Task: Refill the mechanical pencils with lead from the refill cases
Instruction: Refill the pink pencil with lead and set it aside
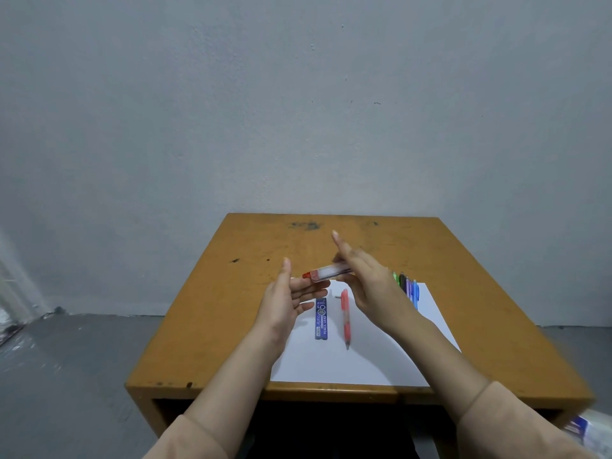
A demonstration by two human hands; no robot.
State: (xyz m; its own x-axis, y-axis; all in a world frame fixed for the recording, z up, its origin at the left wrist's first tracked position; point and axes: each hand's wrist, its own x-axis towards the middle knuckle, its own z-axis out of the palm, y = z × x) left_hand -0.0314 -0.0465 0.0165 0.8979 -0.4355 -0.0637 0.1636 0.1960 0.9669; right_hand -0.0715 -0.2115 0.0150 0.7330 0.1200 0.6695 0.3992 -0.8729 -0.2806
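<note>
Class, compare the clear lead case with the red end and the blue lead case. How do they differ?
Colour: the clear case is see-through with a red end; the blue case is blue with white print.
Place: the right hand holds the clear case in the air; the blue case lies flat on the white paper.
Pose: the clear case sits crosswise; the blue case points away from the person.
Both are slim and oblong.
</note>
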